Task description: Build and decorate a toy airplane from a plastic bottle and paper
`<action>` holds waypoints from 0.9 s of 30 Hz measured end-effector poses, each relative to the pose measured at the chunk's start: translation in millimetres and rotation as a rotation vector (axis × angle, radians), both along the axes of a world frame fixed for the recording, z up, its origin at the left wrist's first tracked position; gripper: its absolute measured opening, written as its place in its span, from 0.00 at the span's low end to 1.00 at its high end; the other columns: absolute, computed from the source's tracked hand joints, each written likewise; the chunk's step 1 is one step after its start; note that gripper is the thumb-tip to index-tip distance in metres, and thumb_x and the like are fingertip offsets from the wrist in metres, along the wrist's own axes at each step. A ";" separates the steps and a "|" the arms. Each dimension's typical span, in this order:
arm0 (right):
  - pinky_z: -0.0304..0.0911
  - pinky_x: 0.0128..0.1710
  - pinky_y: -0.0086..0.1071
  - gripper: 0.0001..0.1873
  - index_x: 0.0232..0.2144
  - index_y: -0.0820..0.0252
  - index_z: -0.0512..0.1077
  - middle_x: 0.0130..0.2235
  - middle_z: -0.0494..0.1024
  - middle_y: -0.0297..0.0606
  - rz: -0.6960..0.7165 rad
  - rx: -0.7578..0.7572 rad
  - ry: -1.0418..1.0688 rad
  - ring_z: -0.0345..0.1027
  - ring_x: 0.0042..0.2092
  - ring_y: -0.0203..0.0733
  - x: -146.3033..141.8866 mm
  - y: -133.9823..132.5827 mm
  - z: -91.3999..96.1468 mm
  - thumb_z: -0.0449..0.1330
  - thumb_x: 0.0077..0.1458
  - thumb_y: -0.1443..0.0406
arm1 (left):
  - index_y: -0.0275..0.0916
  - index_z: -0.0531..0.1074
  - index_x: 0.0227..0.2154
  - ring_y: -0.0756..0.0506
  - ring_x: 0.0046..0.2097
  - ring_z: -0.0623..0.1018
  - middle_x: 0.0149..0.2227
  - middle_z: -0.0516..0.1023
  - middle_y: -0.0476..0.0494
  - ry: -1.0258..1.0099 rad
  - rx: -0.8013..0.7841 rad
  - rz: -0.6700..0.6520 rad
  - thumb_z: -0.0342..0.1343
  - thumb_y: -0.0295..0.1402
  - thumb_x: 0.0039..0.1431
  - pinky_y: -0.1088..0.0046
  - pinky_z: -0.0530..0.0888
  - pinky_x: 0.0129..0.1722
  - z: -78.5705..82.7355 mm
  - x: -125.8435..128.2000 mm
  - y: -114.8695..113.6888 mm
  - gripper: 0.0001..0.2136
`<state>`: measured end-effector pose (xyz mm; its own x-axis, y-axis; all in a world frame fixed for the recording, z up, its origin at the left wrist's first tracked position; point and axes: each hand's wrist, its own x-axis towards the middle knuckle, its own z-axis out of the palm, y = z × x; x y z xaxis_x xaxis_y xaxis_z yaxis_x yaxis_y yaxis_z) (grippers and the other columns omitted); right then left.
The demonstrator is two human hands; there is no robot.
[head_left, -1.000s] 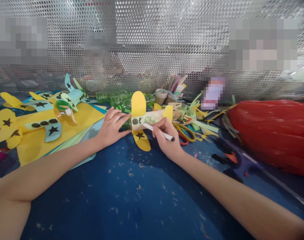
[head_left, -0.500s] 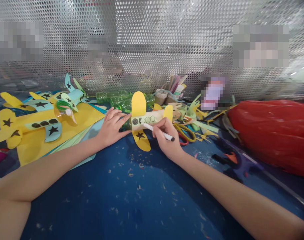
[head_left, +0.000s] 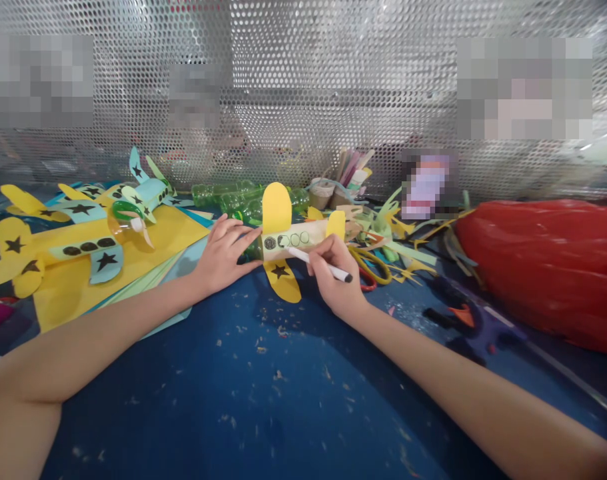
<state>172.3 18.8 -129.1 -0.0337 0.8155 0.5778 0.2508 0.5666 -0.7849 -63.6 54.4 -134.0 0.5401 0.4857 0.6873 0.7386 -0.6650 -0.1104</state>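
Observation:
A bottle plane (head_left: 290, 238) with yellow paper wings and a cream paper band lies on the blue table (head_left: 263, 393). The band carries a row of small circles, the left ones filled black. My left hand (head_left: 222, 255) rests on the plane's green nose end, fingers laid over it, holding it still. My right hand (head_left: 334, 275) is closed on a white marker (head_left: 319, 263); the marker's tip touches the band by the circles. A black star marks the near wing.
Finished yellow and light-blue paper planes (head_left: 78, 233) sit on coloured sheets at the left. Empty green bottles (head_left: 228, 195), cups of sticks (head_left: 340, 183), scissors (head_left: 370, 263) and paper scraps lie behind. A red plastic bag (head_left: 543, 263) fills the right. A perforated metal screen (head_left: 303, 87) closes the back.
The marker has shifted slightly in my right hand, its cap end dropping a little to the right. The left hand and plane stay put.

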 end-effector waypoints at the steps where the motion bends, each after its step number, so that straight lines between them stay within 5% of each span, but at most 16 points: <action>1: 0.53 0.25 0.32 0.09 0.25 0.55 0.58 0.21 0.62 0.27 0.005 -0.001 0.000 0.56 0.23 0.34 0.0 -0.2 0.2 0.54 0.55 0.69 | 0.34 0.67 0.55 0.37 0.55 0.67 0.48 0.75 0.38 -0.001 0.004 -0.002 0.59 0.47 0.58 0.50 0.56 0.63 0.0 -0.1 0.1 0.28; 27: 0.53 0.24 0.32 0.10 0.25 0.54 0.57 0.21 0.62 0.27 0.026 0.000 0.008 0.56 0.22 0.33 -0.3 1.6 -0.5 0.54 0.55 0.69 | 0.37 0.67 0.56 0.37 0.56 0.67 0.49 0.75 0.39 0.000 -0.002 0.007 0.57 0.48 0.58 0.49 0.57 0.62 -0.5 -0.1 0.4 0.27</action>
